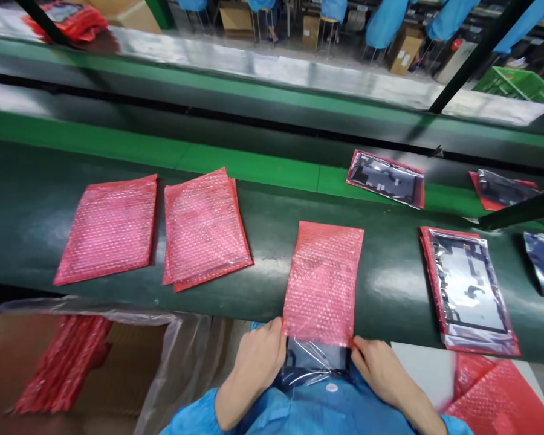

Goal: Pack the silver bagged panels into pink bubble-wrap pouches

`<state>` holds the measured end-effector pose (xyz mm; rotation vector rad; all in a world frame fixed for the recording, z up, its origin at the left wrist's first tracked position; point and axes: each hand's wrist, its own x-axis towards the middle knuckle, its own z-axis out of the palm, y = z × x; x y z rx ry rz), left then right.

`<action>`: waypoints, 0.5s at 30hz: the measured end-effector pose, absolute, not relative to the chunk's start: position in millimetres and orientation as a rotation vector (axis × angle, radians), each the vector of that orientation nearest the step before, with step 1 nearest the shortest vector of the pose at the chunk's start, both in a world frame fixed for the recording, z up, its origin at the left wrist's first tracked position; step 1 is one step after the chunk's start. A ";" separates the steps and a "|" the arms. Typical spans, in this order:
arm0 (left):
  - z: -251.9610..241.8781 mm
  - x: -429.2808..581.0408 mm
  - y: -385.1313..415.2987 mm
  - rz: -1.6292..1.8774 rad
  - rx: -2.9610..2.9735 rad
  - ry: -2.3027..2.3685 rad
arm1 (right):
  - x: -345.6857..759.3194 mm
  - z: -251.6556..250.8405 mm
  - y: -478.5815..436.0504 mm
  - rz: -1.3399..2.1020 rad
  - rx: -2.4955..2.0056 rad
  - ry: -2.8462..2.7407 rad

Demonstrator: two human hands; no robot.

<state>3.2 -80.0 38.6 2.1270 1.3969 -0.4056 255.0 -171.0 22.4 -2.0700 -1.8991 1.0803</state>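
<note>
While both hands, left (257, 356) and right (377, 365), pinch the pink bag's (324, 283) mouth, a clear-wrapped part (312, 364) sticks out.

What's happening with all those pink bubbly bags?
A person in blue grips a pink bubble bag at its near end with the left hand and right hand. A dark part in clear wrap pokes out of the opening. More pink bags lie on the green belt, and a cardboard box at the left holds a stack.
</note>
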 end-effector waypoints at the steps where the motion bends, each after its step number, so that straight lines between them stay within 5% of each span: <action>1: 41.0 -2.7 -85.6 -0.438 2.130 1.367 | 253.0 24.3 -178.9 1.131 -2.005 -1.931; 7: 75.9 -29.4 -67.7 -0.148 2.220 1.235 | 255.0 81.9 -156.7 1.325 -1.790 -1.938; 15: 202.8 -41.9 7.0 0.177 1.782 0.913 | 286.0 206.6 -70.8 1.302 -1.614 -1.668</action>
